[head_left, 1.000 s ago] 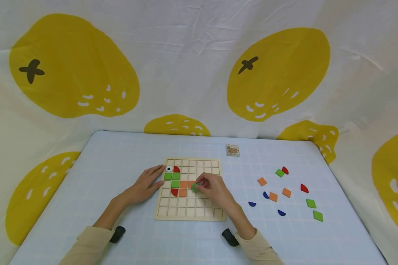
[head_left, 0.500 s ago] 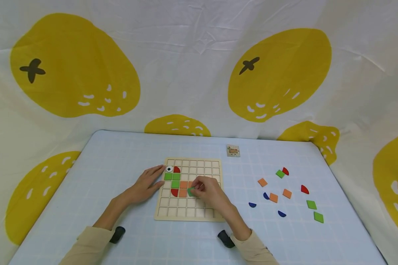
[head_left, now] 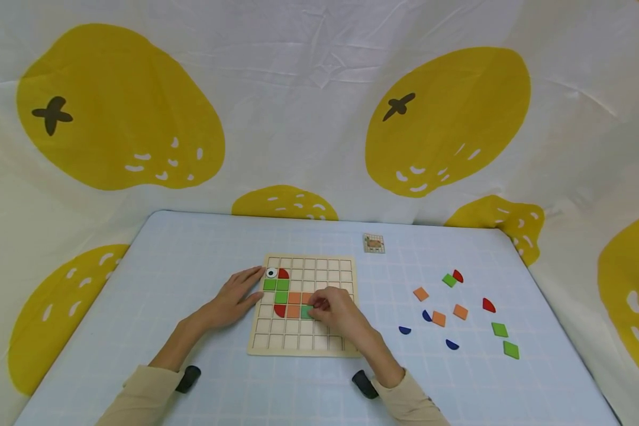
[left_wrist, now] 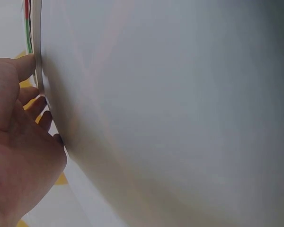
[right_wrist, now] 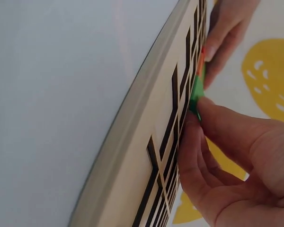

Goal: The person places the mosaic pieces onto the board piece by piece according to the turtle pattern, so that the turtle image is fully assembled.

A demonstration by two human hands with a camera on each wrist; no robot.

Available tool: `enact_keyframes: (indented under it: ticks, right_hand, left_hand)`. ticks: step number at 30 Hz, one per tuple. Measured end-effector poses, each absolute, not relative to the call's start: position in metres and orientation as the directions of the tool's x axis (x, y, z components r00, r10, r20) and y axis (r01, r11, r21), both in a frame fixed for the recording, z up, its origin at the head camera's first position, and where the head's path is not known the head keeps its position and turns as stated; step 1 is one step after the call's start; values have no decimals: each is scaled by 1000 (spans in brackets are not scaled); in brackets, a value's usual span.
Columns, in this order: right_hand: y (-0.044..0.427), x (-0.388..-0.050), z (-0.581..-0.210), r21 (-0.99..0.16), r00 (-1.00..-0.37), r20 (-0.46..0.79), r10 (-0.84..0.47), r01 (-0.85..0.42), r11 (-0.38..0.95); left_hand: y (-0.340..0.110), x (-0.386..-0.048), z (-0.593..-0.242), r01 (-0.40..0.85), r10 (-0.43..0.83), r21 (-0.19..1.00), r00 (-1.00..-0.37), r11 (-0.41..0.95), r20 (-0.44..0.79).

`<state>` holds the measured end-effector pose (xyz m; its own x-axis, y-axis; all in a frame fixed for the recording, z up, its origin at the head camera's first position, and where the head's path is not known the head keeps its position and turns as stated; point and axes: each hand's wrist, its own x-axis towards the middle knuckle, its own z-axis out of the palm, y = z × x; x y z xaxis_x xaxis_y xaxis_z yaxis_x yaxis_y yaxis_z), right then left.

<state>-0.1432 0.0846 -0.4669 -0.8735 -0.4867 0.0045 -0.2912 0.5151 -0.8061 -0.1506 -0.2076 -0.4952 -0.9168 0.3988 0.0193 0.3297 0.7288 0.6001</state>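
A wooden grid board [head_left: 277,342] lies on the table, holding a round eye piece [head_left: 271,273], red quarter pieces [head_left: 280,310], green squares [head_left: 281,297] and orange squares [head_left: 293,311]. My right hand [head_left: 341,310] has thumb and fingers on a darker green square [head_left: 306,312] beside the lower orange one. In the right wrist view, that green piece [right_wrist: 196,92] is pinched at its edge by the right hand [right_wrist: 236,156], slightly tilted against the board. My left hand [head_left: 226,302] rests at the board's left edge, fingers extended; the left wrist view shows its fingertips along the edge.
Right of the board lie loose orange squares [head_left: 420,293], green pieces [head_left: 511,349], red quarter pieces [head_left: 489,305] and blue half-rounds [head_left: 452,344]. A small picture card [head_left: 374,242] lies behind them near the table's back edge. Patterned cloth hangs behind the table.
My right hand has moved left and slightly toward the front edge, bringing the green square from the right end of the orange row down beside the lower orange square. My left hand has stayed put.
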Motion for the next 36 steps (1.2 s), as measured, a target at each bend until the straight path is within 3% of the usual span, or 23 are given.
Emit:
enact_keyframes:
  ticks: [19,36]
  right_hand:
    - [104,-146,-467,-784,-850,43,-524,-354,509]
    - [154,-155,-471,-762,-907,102,-410,-336,553]
  left_hand:
    - [-208,-151,-496,353,410,589,-911,727,40]
    - [-208,-151,-496,365,417,584,-908,725,51]
